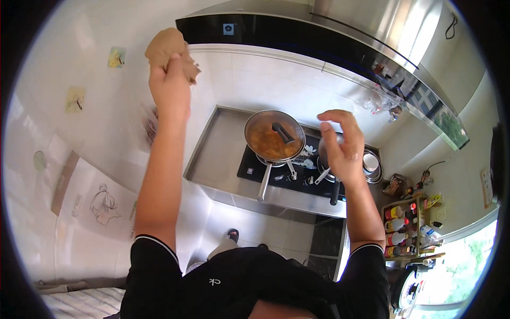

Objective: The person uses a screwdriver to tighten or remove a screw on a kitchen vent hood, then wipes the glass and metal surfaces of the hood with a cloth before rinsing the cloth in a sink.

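Observation:
My left hand (171, 85) is raised high at the upper left, closed on a crumpled brown cloth (166, 46) near the left end of the black range hood (279, 42). My right hand (343, 149) is held up with thumb and fingers curved apart and nothing between them. Behind and partly hidden by it are a second pan and its burner. A long-handled pan with a glass lid (275, 135) sits on the left burner of the black gas cooktop (249, 171). Orange-brown food shows through the lid, which has a black handle.
Left of the cooktop lies a steel counter (217, 143). Sauce bottles stand in a rack (418, 227) at the right, near a bright window. A white bowl (370, 162) rests right of the burners. A picture-printed sheet (99, 199) hangs on the left wall.

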### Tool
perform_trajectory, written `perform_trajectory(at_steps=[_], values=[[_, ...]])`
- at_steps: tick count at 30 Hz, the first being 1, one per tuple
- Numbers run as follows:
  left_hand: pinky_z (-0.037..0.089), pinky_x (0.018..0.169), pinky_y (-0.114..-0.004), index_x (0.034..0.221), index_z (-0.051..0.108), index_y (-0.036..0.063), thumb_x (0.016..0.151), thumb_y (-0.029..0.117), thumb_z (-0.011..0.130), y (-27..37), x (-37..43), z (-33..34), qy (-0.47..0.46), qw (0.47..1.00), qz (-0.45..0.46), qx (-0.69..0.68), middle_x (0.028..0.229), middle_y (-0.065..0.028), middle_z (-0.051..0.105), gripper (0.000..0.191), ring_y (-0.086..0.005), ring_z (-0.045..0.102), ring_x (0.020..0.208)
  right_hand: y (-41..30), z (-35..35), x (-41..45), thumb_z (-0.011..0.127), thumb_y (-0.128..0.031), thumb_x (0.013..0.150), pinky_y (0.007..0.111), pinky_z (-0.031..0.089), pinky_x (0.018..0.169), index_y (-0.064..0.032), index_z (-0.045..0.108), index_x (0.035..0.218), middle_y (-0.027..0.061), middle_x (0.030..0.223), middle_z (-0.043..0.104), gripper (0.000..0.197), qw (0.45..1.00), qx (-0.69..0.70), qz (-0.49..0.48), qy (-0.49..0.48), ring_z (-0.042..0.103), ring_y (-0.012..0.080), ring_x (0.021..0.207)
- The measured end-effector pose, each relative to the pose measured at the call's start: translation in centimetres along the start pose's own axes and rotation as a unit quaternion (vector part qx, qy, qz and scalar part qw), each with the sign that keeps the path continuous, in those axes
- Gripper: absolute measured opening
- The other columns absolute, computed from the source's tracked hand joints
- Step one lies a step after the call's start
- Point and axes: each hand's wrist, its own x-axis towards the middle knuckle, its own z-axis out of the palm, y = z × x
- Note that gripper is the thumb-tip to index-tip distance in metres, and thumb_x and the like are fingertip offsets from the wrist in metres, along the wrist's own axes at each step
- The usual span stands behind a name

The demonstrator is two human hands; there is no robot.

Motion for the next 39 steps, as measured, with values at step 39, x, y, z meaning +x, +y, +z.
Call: perform_trajectory(at_steps=[39], values=[[0.038, 0.106, -0.04, 0.125, 0.055, -0.0054, 0.088, 0.008, 0.057, 9.1, -20.5, 38.7, -0.353, 0.735, 0.516, 0.262, 0.128, -0.0191, 0.058, 0.039, -0.032, 0.054, 0.121, 24.2, -39.8, -0.4, 0.049, -0.026, 0.1, 0.035, 0.049, 0.083, -0.0034, 0.06, 0.118, 0.0124, 0.108, 0.064, 0.03, 0.909, 0.184, 0.044, 0.372, 0.063, 0.0224, 0.095]])
